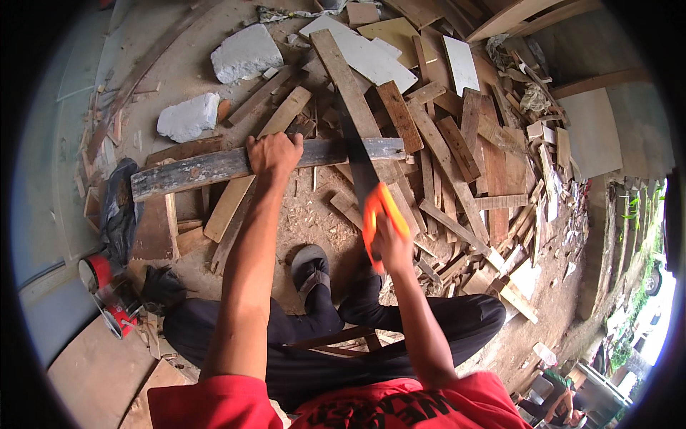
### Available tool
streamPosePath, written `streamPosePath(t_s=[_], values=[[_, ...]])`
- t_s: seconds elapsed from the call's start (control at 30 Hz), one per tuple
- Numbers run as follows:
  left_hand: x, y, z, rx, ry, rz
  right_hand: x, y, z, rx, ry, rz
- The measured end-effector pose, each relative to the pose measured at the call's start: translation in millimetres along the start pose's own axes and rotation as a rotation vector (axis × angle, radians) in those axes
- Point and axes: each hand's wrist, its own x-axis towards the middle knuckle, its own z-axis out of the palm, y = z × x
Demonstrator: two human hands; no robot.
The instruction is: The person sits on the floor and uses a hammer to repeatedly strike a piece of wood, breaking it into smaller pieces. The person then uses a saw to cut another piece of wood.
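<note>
My left hand (273,155) grips a weathered grey wooden plank (207,168) that lies crosswise in front of me. My right hand (391,247) holds the orange handle of a hand saw (357,154). The dark blade runs away from me and crosses the plank near its right end. I sit low with my legs in dark trousers, and one foot in a grey sandal (309,266) rests on the sawdust-covered ground below the plank.
A heap of scrap boards and offcuts (457,157) fills the ground ahead and to the right. Two pale stone blocks (214,82) lie at the upper left. Red cans (107,289) and a dark bag (118,207) sit at the left.
</note>
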Motion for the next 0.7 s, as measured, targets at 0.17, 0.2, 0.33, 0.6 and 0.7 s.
streamPosePath(t_s=[0.17,0.2,0.33,0.6,0.7], values=[[0,-16,9,-0.021,0.011,-0.023,-39,35,3,0.207,-0.024,0.147],[5,-13,0,-0.02,0.023,-0.021,-77,25,-11,0.326,-0.038,0.181],[3,6,-3,-0.015,-0.064,-0.031,-143,-16,-53,0.176,-0.063,0.08],[4,-1,9,-0.041,0.02,0.001,7,12,5,0.157,-0.009,0.058],[2,-10,2,-0.006,-0.013,-0.033,-86,-3,-16,0.334,0.01,0.234]])
